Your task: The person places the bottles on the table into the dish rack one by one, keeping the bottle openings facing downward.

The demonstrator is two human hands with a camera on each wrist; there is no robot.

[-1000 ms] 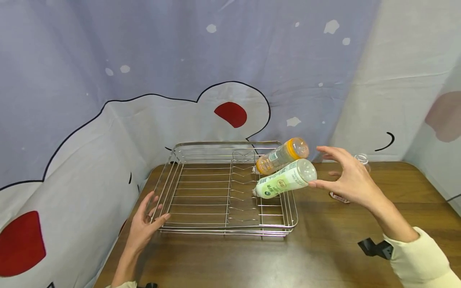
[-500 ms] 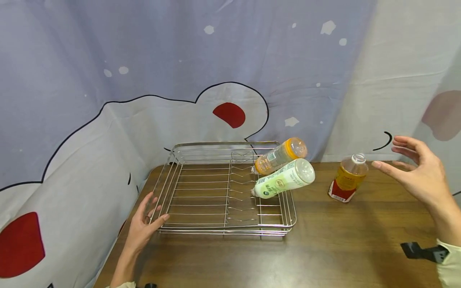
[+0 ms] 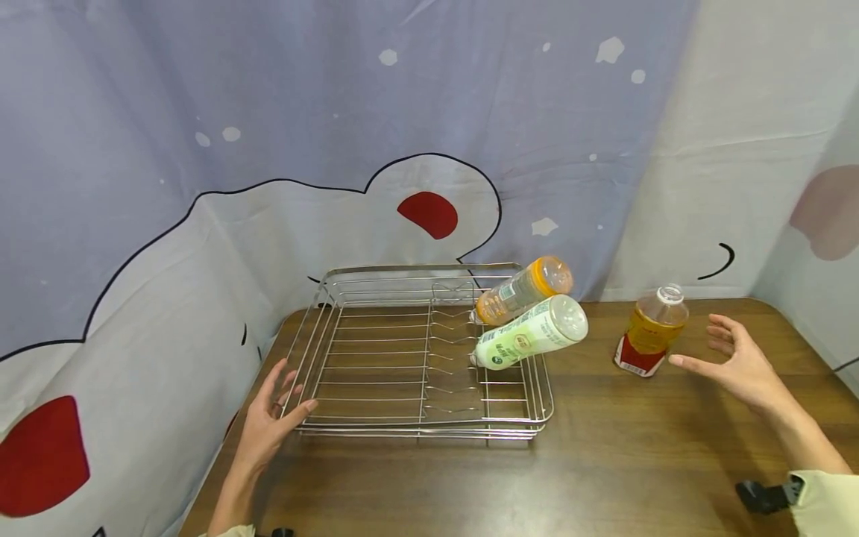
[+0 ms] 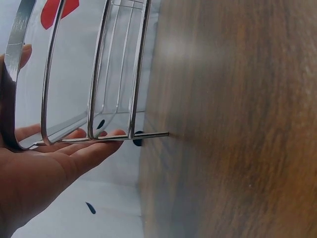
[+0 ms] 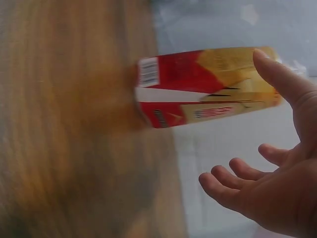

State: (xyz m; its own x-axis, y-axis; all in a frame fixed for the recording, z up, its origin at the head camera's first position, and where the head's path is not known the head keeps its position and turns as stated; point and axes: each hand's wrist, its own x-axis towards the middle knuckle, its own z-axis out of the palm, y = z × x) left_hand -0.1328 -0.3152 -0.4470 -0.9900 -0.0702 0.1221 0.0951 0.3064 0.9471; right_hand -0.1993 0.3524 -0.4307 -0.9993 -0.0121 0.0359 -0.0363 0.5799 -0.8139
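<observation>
A metal wire dish rack (image 3: 376, 429) stands on the table in the head view. My left hand (image 3: 265, 418) rests at its front left corner, thumb along the front and straight fingers along the side; the left wrist view shows the fingers (image 4: 94, 151) lying against the wires. My right hand (image 3: 741, 365) holds nothing, its thumb and fingers spread apart just right of an upright clear bottle (image 3: 651, 335) with a red and yellow label. In the right wrist view the thumb overlaps this bottle (image 5: 183, 79). The bottle's neck has no cap.
Two bottles lean neck down in the rack's right part: a green and white one (image 3: 526, 335) in front, an orange-labelled one (image 3: 520, 291) behind. A patterned curtain (image 3: 322, 112) hangs behind the wooden table (image 3: 429, 492) and along its left side.
My right hand has left the green and white bottle, swung out to the right, and come back lower and closer to the upright bottle. The left hand and rack have stayed put.
</observation>
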